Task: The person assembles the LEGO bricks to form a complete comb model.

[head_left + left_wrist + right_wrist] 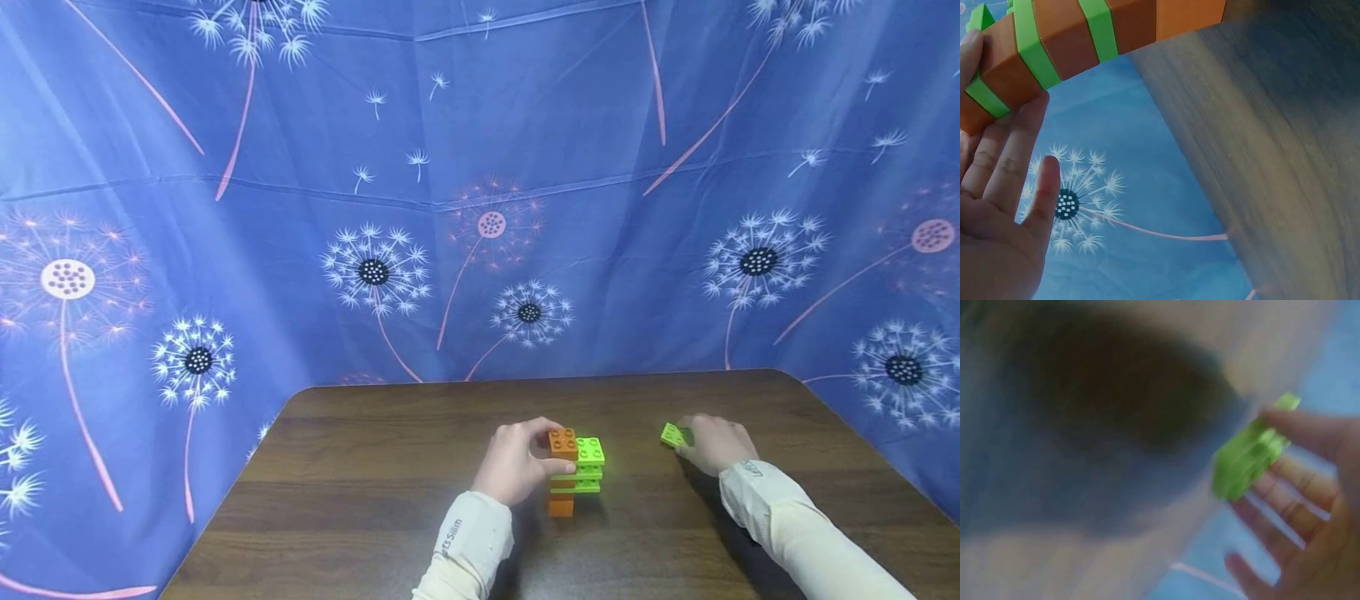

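Observation:
A tower of orange toy building bricks (561, 505) with thin lime-green bricks (590, 451) sticking out to its right stands upright on the table. My left hand (513, 463) grips the upper part of this tower between thumb and fingers. In the left wrist view, orange and green layers alternate along the stack (1069, 40), the left hand (1007, 187) at its upper end. To the right, my right hand (716, 443) pinches a lime-green brick (671, 435) with studs on top. The right wrist view shows that green brick (1250, 450), blurred, between thumb and fingers.
The brown wooden table (360, 500) carries the tower. Behind it hangs a blue cloth (450, 275) printed with dandelions. The table's back edge runs beyond both hands.

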`<state>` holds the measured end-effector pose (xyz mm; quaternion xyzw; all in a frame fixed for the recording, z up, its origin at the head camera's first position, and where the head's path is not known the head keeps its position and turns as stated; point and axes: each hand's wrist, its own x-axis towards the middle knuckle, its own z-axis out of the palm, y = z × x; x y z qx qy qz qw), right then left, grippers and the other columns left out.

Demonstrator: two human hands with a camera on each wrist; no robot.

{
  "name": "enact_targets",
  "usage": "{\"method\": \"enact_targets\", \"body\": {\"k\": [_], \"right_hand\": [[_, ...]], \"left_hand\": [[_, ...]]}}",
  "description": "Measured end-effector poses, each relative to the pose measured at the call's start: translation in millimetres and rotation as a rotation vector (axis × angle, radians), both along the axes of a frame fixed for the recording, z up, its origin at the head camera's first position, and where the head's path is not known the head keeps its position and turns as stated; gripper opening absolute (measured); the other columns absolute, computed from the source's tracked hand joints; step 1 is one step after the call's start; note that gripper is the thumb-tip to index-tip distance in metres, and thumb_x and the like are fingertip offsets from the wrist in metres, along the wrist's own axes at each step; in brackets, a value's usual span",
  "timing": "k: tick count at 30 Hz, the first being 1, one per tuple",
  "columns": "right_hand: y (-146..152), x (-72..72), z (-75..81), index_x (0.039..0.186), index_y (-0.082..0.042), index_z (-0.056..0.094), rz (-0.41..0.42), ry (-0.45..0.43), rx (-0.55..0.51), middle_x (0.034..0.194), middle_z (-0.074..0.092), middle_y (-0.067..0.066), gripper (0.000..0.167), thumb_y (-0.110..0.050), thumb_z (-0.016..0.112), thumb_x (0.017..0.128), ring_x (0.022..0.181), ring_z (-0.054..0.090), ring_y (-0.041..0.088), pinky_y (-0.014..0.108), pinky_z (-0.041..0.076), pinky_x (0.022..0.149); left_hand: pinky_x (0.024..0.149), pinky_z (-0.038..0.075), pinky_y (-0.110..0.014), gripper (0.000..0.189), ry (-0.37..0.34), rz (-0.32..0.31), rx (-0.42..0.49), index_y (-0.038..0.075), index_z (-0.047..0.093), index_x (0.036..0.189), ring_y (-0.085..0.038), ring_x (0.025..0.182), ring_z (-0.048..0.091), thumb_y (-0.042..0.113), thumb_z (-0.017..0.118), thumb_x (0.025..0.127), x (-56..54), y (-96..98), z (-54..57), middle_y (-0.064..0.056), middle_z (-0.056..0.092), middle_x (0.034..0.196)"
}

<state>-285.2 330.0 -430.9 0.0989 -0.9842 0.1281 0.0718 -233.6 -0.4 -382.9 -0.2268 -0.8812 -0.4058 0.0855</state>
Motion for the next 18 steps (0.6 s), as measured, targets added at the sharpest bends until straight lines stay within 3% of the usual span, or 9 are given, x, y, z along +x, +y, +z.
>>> {"method": "enact_targets", "body": {"k": [4, 7, 9, 13, 18], "right_hand": [[-24, 16.5, 28.4, 0.128, 0.005, 0.063, 0.157, 0.036, -0.228, 0.115, 0.069, 0.024, 0.047, -0.021, 0.076, 0.091, 0.101, 0.066, 0.044, 0.061, 0.052, 0.083], [-48, 34.2, 58.0, 0.135, -0.002, 0.061, 0.257, 0.055, -0.385, 0.121, 0.069, 0.017, 0.048, -0.024, 0.072, 0.094, 0.105, 0.067, 0.036, 0.057, 0.053, 0.087], [-65, 44.9, 76.5, 0.137, -0.007, 0.061, 0.332, 0.066, -0.436, 0.124, 0.069, 0.011, 0.046, -0.024, 0.071, 0.096, 0.107, 0.066, 0.031, 0.054, 0.053, 0.088], [-94, 56.4, 98.6, 0.136, -0.012, 0.063, 0.498, 0.110, -0.373, 0.129, 0.068, 0.002, 0.041, -0.021, 0.070, 0.096, 0.113, 0.065, 0.026, 0.054, 0.051, 0.094], [-114, 60.7, 106.0, 0.134, -0.014, 0.066, 0.573, 0.111, -0.231, 0.126, 0.070, 0.001, 0.041, -0.021, 0.073, 0.094, 0.115, 0.065, 0.028, 0.056, 0.051, 0.095]], "left_hand": [[0.076, 0.053, -0.022, 0.041, -0.023, -0.035, 0.075, 0.011, 0.076, 0.111, -0.003, 0.078, 0.065, 0.017, 0.091, 0.074, -1.4, -0.2, -4.5, 0.001, 0.076, 0.092], [0.078, 0.053, -0.022, 0.040, -0.055, -0.056, 0.123, 0.010, 0.076, 0.110, -0.006, 0.081, 0.069, 0.015, 0.091, 0.074, -2.2, -1.1, -5.3, -0.001, 0.076, 0.094], [0.080, 0.054, -0.023, 0.038, -0.066, -0.068, 0.147, 0.009, 0.076, 0.109, -0.009, 0.084, 0.071, 0.014, 0.091, 0.074, -2.3, -2.5, -5.2, -0.003, 0.077, 0.096], [0.082, 0.056, -0.026, 0.037, -0.066, -0.079, 0.157, 0.009, 0.075, 0.108, -0.011, 0.087, 0.072, 0.015, 0.090, 0.075, -3.7, -4.9, -5.2, -0.004, 0.077, 0.098], [0.083, 0.057, -0.031, 0.037, -0.070, -0.087, 0.148, 0.009, 0.075, 0.110, -0.011, 0.087, 0.071, 0.017, 0.090, 0.076, -4.9, -3.9, -7.3, -0.004, 0.077, 0.100]]}}
